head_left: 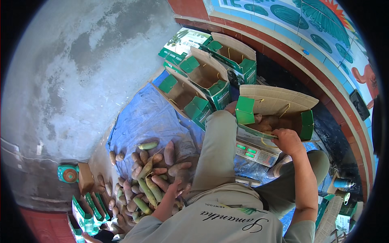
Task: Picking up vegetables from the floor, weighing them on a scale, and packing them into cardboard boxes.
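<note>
My right hand (287, 141) grips the near rim of a green and brown cardboard carton (285, 97). Inside it lie several brownish root vegetables (265, 122). The carton rests on a digital scale (259, 156) with lit green displays. My left hand (174, 193) is low over the right side of a heap of long root vegetables (152, 188), some green, others reddish-brown and soil-covered. Its fingers are smeared and partly merge with the heap, so what they hold, if anything, does not show.
Several open cartons (188, 93) stand in a group at the far middle, beside a blue tarp (139, 117) spread under the heap. More green cartons (91, 210) stand at the lower left, near another person's hand (90, 238). A turquoise round device (68, 174) sits by the wall.
</note>
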Tool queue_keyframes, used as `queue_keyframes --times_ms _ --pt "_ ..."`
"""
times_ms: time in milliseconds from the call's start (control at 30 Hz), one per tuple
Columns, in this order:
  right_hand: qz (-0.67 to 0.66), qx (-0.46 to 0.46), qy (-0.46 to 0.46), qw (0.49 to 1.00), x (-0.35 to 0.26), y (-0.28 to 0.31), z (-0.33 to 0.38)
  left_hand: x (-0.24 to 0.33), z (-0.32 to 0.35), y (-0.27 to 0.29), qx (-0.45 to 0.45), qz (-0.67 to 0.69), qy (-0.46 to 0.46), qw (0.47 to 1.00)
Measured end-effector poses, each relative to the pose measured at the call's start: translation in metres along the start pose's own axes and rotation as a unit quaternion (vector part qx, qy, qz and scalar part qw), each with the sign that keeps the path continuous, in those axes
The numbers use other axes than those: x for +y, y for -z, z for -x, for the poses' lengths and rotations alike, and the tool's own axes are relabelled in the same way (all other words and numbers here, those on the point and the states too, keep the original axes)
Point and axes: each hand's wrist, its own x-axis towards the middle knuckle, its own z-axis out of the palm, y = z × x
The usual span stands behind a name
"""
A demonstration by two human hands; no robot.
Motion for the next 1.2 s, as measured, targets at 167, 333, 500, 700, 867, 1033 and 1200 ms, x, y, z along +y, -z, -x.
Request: queue_keyframes --times_ms 167,333,500,700,867,1033,1200 --pt "0.009 0.007 0.007 1.000 0.000 -0.005 -0.001 0.068 0.041 -0.048 -0.043 -0.005 -0.123 0.991" --pt "0.026 0.025 0.034 0.999 0.000 -0.009 0.001 0.141 0.108 -0.080 -0.086 -0.017 -0.305 0.948" --pt "0.047 0.030 0.039 0.998 0.002 -0.011 0.003 0.199 0.194 -0.116 -0.153 -0.052 -0.410 0.898" --pt "0.080 0.029 0.050 0.995 0.003 -0.016 0.002 0.235 0.256 -0.176 -0.210 -0.129 -0.510 0.824" --pt "0.078 0.020 0.046 0.996 -0.001 -0.016 0.002 0.243 0.283 -0.246 -0.297 -0.210 -0.519 0.774" --pt "0.067 0.019 0.058 0.996 -0.002 -0.013 0.004 0.239 0.283 -0.320 -0.345 -0.315 -0.514 0.719" --pt "0.068 0.007 0.051 0.996 -0.003 -0.009 0.005 0.222 0.278 -0.386 -0.347 -0.417 -0.449 0.710"
